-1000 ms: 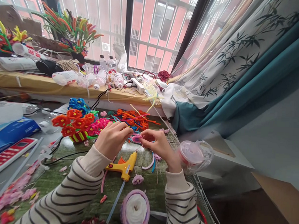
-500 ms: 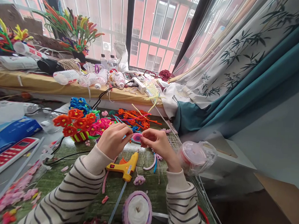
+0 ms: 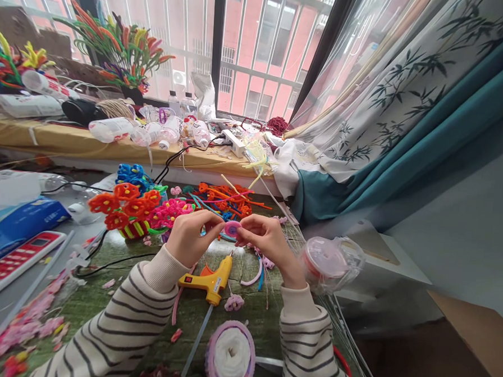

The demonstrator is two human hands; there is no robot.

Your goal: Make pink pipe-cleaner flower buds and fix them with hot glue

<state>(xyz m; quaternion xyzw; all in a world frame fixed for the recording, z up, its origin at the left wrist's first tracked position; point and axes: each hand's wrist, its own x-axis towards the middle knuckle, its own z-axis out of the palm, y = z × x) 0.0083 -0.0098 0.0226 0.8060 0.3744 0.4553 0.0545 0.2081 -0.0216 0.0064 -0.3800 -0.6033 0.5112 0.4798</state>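
Note:
Between my two hands is a small coiled disc (image 3: pixel 232 229), pink around the rim and purple toward the middle, that looks made of pipe cleaner. My left hand (image 3: pixel 193 236) pinches its left edge between thumb and finger. On the right edge, the fingers of my right hand (image 3: pixel 267 244) are closed the same way. Just below lies a yellow hot glue gun (image 3: pixel 210 281), its nozzle pointing up toward the disc and a clear glue stick (image 3: pixel 197 340) sticking out behind. A pale purple pipe-cleaner flower (image 3: pixel 234 303) rests beside it. Nearer me stands a round purple-rimmed pot with white filling (image 3: pixel 232 353).
Pots of orange flowers (image 3: pixel 126 204) and loose orange stems (image 3: pixel 225 198) lie beyond my hands. A clear plastic tub (image 3: pixel 327 263) sits right of my wrist. At left are a red-and-white calculator (image 3: pixel 20 263) and pink scraps (image 3: pixel 29 323). Bottles (image 3: pixel 111 129) line the windowsill.
The disc has tipped slightly and shows a little more of its face. Both hands keep their pinch on it, nearly in the same place.

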